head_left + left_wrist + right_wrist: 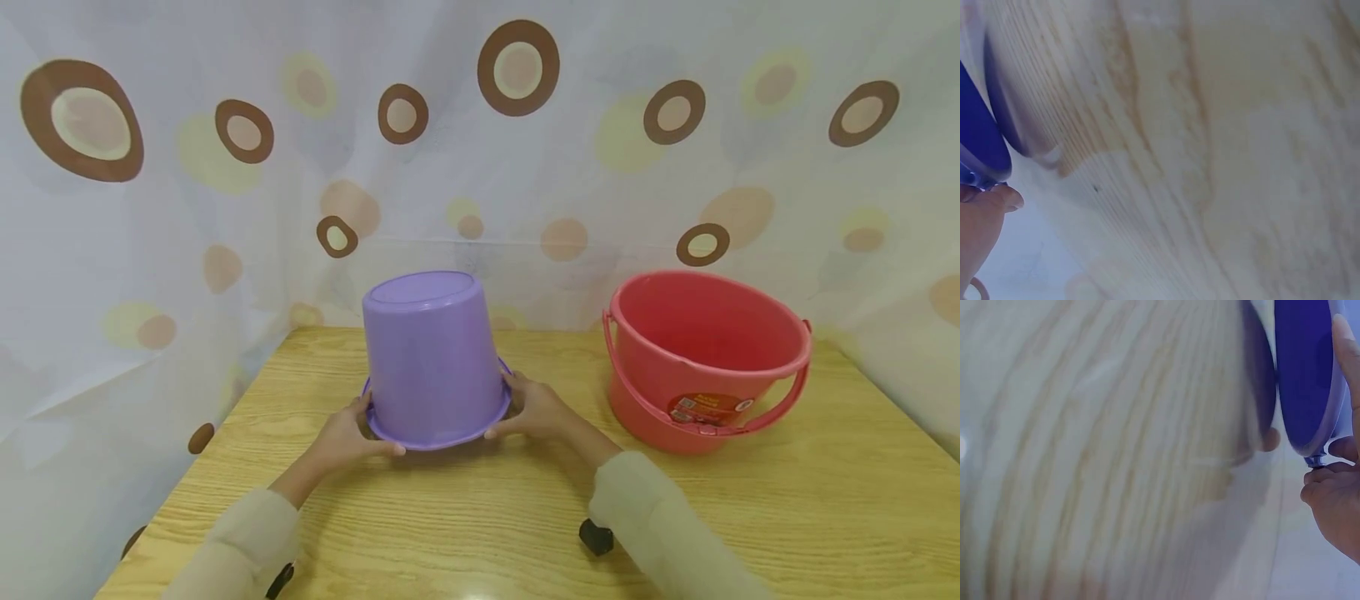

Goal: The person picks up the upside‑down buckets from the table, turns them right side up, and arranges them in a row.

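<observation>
A purple bucket (435, 367) is upside down over the table, its base facing up and slightly tilted. My left hand (345, 437) holds its rim at the left, thumb along the front edge. On the opposite side my right hand (536, 408) grips the rim, thumb toward the front. In the left wrist view the purple rim (982, 140) shows at the far left above my fingers. The right wrist view has the bucket's dark opening (1304, 375) beside my right hand (1341, 494). The bucket's inside is mostly hidden.
A red bucket (697, 408) with a handle and label stands upright at the right of the wooden table (450, 525). Behind the table hangs a white sheet (450, 183) with brown and yellow circles. A small black object (596, 537) is by the right sleeve.
</observation>
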Motion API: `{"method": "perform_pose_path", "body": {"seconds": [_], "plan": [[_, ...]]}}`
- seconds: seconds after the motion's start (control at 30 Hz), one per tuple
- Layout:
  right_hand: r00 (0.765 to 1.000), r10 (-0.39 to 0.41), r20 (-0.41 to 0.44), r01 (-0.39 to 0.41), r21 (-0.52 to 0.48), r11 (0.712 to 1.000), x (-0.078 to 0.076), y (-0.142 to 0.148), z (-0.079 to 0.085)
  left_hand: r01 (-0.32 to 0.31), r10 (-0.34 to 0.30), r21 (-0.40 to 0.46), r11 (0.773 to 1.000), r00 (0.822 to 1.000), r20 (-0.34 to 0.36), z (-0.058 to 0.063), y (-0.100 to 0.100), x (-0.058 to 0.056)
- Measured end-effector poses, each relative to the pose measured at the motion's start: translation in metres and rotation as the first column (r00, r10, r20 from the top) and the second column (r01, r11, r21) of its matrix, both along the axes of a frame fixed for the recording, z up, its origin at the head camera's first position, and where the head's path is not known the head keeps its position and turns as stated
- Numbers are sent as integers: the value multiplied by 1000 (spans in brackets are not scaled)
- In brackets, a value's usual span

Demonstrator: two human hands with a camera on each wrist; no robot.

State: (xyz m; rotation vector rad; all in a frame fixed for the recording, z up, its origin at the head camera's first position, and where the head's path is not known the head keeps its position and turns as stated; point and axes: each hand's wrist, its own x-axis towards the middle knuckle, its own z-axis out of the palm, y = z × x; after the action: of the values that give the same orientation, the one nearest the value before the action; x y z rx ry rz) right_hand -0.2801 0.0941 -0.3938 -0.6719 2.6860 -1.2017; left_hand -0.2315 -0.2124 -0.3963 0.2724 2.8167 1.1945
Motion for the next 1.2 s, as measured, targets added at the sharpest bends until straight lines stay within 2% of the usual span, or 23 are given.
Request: {"method": "perform_pose_path", "body": {"seconds": [0.2,0.43,0.57,0.7,0.9,1.0,1.13,1.2], "plan": [[999,-35,17,35,-10,999,5,6,6,-23,22,39,999,999,40,5,2,4],[997,-74,4,74,-64,995,8,7,7,-2,-2,152,988,1000,27,8,4,5],[995,-90,-32,84,-155,984,11,4,7,-59,56,203,977,998,20,7,7,4],[992,-121,-46,103,-286,953,13,1,7,-117,111,282,952,993,38,7,9,5],[982,-170,-86,114,-452,885,10,-8,2,-127,130,317,940,991,12,11,10,7],[970,-213,-121,129,-490,862,9,-12,1,-127,138,341,931,990,-10,13,12,7],[944,-285,-167,171,-490,855,10,-15,0,-128,148,367,921,989,-26,12,14,7],[940,-302,-161,187,-495,848,10,-16,0,-133,153,362,922,988,-26,11,14,7]]}}
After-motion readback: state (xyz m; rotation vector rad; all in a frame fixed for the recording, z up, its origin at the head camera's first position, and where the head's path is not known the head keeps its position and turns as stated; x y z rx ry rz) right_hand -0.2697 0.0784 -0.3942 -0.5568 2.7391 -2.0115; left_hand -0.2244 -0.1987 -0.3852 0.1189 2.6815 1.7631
